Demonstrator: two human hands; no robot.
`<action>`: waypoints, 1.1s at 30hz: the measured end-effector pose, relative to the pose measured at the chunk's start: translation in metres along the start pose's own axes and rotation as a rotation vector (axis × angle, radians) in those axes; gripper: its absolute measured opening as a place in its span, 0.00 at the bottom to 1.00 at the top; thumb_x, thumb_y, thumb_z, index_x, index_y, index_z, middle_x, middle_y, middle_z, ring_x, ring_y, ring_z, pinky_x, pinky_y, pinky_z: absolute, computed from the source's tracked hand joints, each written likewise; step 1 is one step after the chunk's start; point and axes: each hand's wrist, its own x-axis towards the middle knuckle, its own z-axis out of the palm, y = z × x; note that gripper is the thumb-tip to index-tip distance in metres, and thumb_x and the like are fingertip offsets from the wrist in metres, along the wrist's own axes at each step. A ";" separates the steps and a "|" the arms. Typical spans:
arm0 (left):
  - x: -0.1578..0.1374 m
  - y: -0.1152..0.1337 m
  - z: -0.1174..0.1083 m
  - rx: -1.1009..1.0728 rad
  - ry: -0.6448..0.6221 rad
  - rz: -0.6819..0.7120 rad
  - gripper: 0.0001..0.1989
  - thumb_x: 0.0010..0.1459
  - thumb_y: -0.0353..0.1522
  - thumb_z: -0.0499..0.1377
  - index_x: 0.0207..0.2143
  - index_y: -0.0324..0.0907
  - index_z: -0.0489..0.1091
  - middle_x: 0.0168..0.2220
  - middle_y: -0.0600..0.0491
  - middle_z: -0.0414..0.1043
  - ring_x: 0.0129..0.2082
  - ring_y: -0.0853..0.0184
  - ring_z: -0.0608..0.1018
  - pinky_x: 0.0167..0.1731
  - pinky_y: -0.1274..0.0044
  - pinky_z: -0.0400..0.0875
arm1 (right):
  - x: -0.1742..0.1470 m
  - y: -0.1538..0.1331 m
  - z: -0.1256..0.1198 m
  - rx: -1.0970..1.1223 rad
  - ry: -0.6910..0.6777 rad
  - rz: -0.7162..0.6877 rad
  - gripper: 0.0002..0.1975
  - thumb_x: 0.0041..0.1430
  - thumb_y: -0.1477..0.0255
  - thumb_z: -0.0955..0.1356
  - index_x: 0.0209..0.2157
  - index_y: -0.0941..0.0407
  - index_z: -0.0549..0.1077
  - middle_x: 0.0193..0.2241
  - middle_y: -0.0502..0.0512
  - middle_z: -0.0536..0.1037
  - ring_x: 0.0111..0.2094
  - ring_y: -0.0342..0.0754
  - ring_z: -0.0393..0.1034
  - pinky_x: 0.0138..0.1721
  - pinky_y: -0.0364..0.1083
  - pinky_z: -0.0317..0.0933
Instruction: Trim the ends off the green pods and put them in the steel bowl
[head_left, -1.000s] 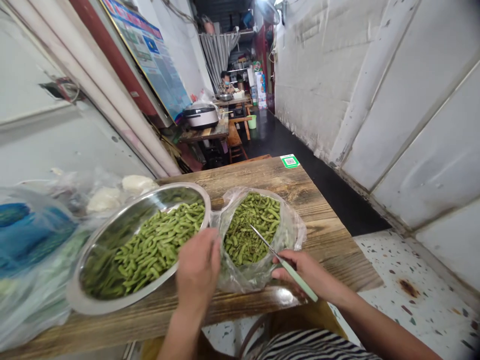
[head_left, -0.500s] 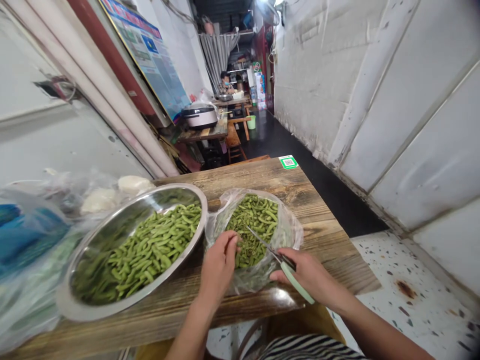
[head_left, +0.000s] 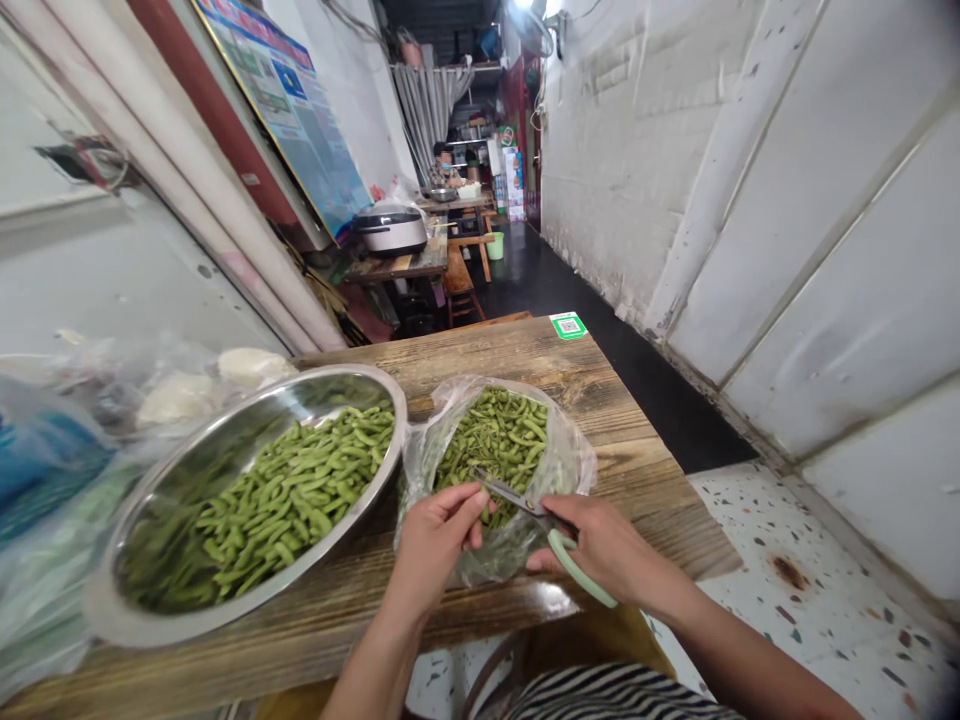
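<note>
My right hand (head_left: pixel 600 545) grips a pair of scissors (head_left: pixel 517 498) with pale green handles, the blades pointing left over the plastic bag. Close to the blade tips, my left hand (head_left: pixel 442 530) is closed in a pinch. It holds what looks like a green edamame pod, mostly hidden by the fingers. Beneath both hands, a clear plastic bag (head_left: pixel 576 455) stands with its mouth spread wide. Edamame pods (head_left: pixel 517 425) fill it, with small stem bits among them. To the left, a large steel basin (head_left: pixel 401 400) holds a heap of edamame pods (head_left: pixel 300 495).
Both containers stand on a wooden table (head_left: pixel 637 440). Plastic bags (head_left: pixel 52 480) crowd its left end. A green QR code sticker (head_left: pixel 568 326) marks the far corner. Farther back are a rice cooker (head_left: pixel 390 228) on another table and a seated person (head_left: pixel 444 170).
My left hand has turned slightly and its fingers now meet the scissor tips. The scissors have shifted left and down, with the blades closer together. The whole view has swung slightly.
</note>
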 end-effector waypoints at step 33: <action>0.001 0.003 0.012 -0.525 0.152 -0.133 0.15 0.36 0.31 0.71 0.27 0.34 0.71 0.25 0.53 0.75 0.28 0.71 0.78 0.32 0.82 0.73 | -0.001 -0.001 -0.002 0.110 -0.116 -0.004 0.22 0.54 0.51 0.64 0.33 0.58 0.71 0.24 0.50 0.72 0.25 0.43 0.64 0.27 0.39 0.54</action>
